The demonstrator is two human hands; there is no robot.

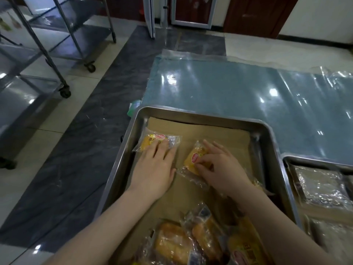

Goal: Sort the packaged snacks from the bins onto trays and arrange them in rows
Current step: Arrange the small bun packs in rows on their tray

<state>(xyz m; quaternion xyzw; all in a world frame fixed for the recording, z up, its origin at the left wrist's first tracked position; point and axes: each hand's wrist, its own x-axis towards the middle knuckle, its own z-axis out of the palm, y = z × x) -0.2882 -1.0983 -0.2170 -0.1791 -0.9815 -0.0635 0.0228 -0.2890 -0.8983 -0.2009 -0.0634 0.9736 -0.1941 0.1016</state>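
Two packs are set out toward the far end of the tray (271, 136), on its brown paper liner (214, 131). The left pack (150, 140) lies flat near the far-left corner and is pressed down by the straight, close-set fingers of the left hand (155, 169). The right pack (193, 159), just beside it and askew, is pinched by the curled fingers and thumb of the right hand (219, 172). A pile (191, 240) of further packs is heaped at the near end of the tray. Each pack is judged light and soft, a small cake sealed in thin clear film. The film looks slick and crinkly, and the cake would likely be crushed by a hard squeeze. Hold is best taken at the crimped end seals or lightly across the sides. Sliding on the paper is expected to be easy, though the liner could be dragged along. A second tray (286, 161), holding clear-wrapped packets (321, 186), is seen close at the right. Both trays appear to be borne on a table covered by a glossy blue sheet (238, 87) under clear plastic, in which lights are mirrored. To the left, a tiled floor (91, 131) of pale and dark grey is seen, with steel wheeled racks (76, 39) on it and dark doors (254, 14) at the far wall.
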